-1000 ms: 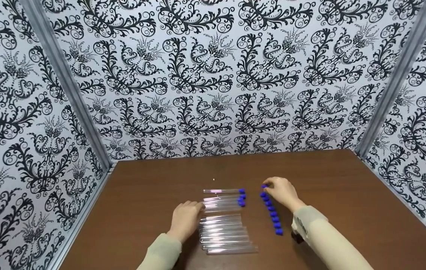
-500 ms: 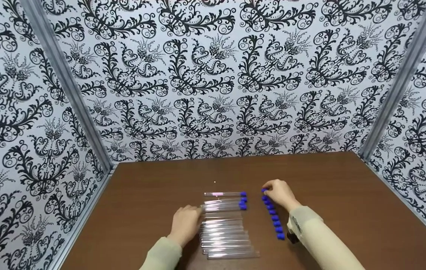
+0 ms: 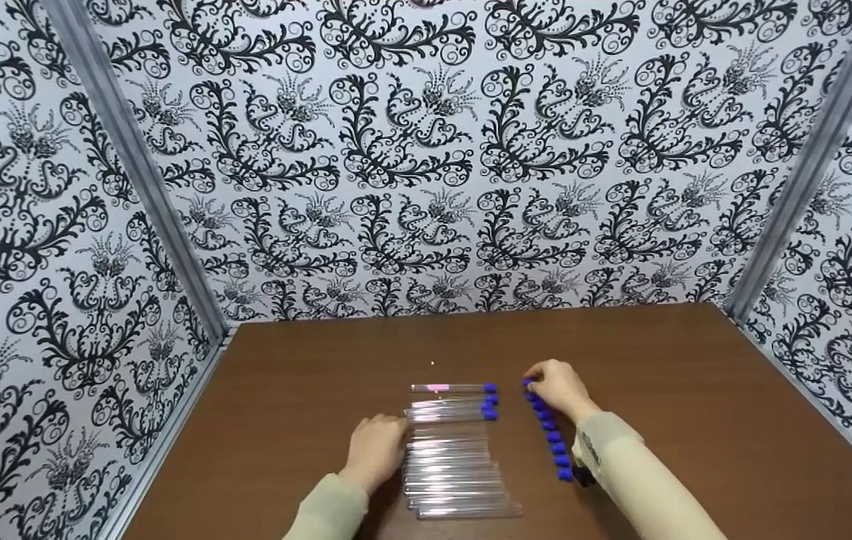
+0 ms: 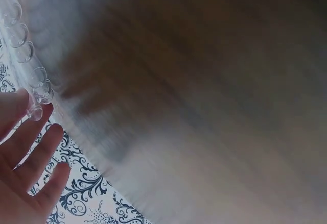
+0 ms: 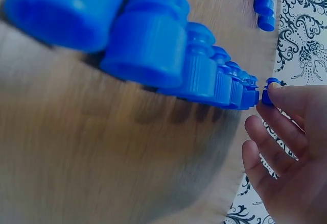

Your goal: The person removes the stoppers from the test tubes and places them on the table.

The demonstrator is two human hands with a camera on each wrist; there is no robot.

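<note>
My left hand [image 3: 377, 450] is at the left ends of the clear test tubes [image 3: 456, 469]. In the left wrist view, thumb and forefinger pinch the rounded end of one tube [image 4: 34, 113], while the other fingers stay loosely spread. My right hand [image 3: 562, 388] is at the far end of a row of blue caps [image 3: 552, 436]. Its thumb and forefinger pinch one blue cap [image 5: 267, 92], seen in the right wrist view. Several tubes at the back of the group have blue caps [image 3: 490, 413] on their right ends; the nearer tubes have bare ends.
All of it lies on a brown wooden table [image 3: 283, 375]. Patterned black-and-white walls [image 3: 426, 150] stand behind and at both sides, with grey posts [image 3: 171, 225] at the corners. The cap row runs toward the person, right of the tubes.
The head view has shifted slightly. Both hands keep nearly the same places, the left at the tube ends and the right at the farthest cap.
</note>
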